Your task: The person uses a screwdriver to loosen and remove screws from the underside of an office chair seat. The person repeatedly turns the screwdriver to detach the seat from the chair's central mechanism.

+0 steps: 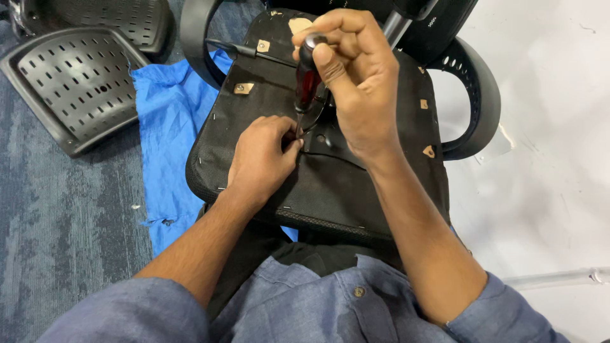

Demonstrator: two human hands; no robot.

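At far left, two black perforated plastic chair panels point(76, 82) lie on the grey carpet floor point(57, 222). Beside them a crumpled blue cloth point(171, 121) spreads over the floor and runs under the upturned black fabric-covered chair seat point(356, 190), which rests against the person's lap with its underside facing up. The left hand point(264, 159) lies on that underside, its fingers point(289, 136) curled together and pinched around the tip of the screwdriver's shaft, steadying it at the black metal bracket point(327, 136) near the seat's middle. Above it, the right hand point(356, 82) is wrapped closed around the dark red translucent-handled screwdriver point(309, 79), held nearly upright, thumb pressed along the handle. Further right, a black curved plastic armrest point(473, 95) loops out from the seat over a white floor sheet point(546, 159).
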